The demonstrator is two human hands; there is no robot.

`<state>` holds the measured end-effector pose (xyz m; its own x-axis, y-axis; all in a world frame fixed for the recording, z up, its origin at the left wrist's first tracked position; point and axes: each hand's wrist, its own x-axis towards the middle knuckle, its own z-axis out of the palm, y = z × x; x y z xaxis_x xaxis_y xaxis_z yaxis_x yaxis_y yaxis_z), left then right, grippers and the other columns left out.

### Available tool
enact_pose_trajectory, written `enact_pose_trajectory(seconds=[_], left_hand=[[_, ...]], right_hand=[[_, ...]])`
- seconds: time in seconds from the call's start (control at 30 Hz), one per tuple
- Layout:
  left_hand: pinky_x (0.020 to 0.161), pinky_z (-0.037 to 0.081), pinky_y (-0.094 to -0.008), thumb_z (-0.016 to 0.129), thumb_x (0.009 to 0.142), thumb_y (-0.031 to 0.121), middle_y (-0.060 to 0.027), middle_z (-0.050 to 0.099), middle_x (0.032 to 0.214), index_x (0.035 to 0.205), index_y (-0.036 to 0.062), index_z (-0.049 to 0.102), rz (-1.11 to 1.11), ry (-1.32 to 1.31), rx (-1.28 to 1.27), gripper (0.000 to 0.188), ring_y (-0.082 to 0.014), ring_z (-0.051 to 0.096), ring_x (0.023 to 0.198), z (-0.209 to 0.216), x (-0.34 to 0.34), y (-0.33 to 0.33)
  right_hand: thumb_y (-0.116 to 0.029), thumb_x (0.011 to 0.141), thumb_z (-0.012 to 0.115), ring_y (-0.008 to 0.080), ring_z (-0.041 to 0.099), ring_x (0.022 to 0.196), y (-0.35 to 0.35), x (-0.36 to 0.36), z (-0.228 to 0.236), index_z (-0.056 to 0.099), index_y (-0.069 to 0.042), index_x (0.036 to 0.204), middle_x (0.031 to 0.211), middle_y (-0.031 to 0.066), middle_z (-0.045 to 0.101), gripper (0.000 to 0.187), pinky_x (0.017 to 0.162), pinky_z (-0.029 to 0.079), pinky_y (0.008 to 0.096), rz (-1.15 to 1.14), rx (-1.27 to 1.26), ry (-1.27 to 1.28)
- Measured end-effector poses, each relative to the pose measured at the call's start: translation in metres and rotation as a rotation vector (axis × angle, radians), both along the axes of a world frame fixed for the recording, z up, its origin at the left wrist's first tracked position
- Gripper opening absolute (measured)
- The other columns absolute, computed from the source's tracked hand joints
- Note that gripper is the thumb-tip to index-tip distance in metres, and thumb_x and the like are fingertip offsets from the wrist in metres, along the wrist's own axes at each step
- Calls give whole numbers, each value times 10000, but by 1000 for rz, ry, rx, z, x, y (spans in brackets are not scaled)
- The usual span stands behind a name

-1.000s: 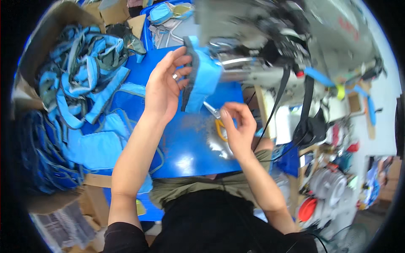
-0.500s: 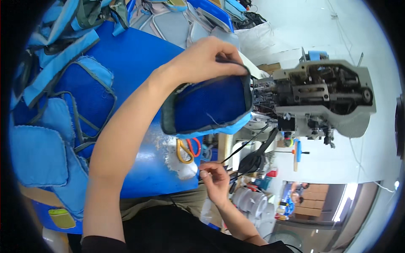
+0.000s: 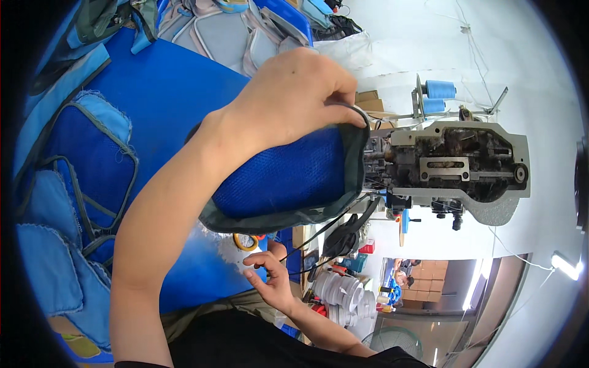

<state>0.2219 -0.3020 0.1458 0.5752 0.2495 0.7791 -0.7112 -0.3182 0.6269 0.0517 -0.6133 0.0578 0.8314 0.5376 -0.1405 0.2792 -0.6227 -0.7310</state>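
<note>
My left hand [image 3: 300, 92] pinches the upper right rim of a blue mesh fabric pouch [image 3: 288, 175] with dark grey binding around its edge. That rim lies against the needle end of an open-topped sewing machine [image 3: 478, 138]. My forearm hides part of the pouch's left side. Lower down, my right hand [image 3: 274, 283] hangs in the air with thumb and fingers apart and nothing in them. Beside it, scissors with a yellow handle loop [image 3: 244, 248] and a bit of red lie on the worn blue table [image 3: 196, 270], partly hidden by the pouch.
Blue padded panels [image 3: 49, 264] and a bound mesh piece [image 3: 92, 159] are heaped on the left. Grey panels [image 3: 227, 40] lie at the far side. Blue thread spools [image 3: 440, 89] stand behind the machine. White reels [image 3: 340, 294] are stacked at the lower right, near a fan [image 3: 392, 340].
The pouch has turned and come lower, now covering more of the scissors. My right hand has moved left, towards the scissors, its fingers spreading. My left hand keeps its pinch. The view has shifted somewhat.
</note>
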Motion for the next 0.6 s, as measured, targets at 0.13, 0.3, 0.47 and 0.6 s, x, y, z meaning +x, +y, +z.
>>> enact_pose_trajectory(seconds=[0.13,0.3,0.47,0.6], left_hand=[[636,500,-319,844,830,192,-111,690,736,863,20,728,6,14,14,210,-231,636,642,1,-2,1],[686,532,-287,846,842,162,-65,707,765,927,-3,723,-133,23,-69,223,-153,672,705,5,-7,8],[741,543,-291,804,891,160,-84,730,883,1002,-32,718,-316,150,-4,238,-139,683,813,22,-17,33],[700,547,-314,801,877,189,-144,745,845,970,-39,730,-376,378,118,257,-189,705,781,56,-28,49]], right_hand=[[-118,938,757,184,609,936,0,3,-2,695,-26,1121,1073,81,683,213,835,489,303,2,-5,14],[-95,949,741,158,617,978,-7,1,-7,694,-29,1127,1105,63,681,196,857,477,286,-18,6,52],[-79,957,730,136,597,980,-12,-4,-19,685,-24,1135,1087,58,668,191,879,478,274,-30,54,84],[-73,970,717,149,606,1002,-18,-7,-25,675,-15,1129,1111,77,659,175,898,486,286,-52,75,105]])
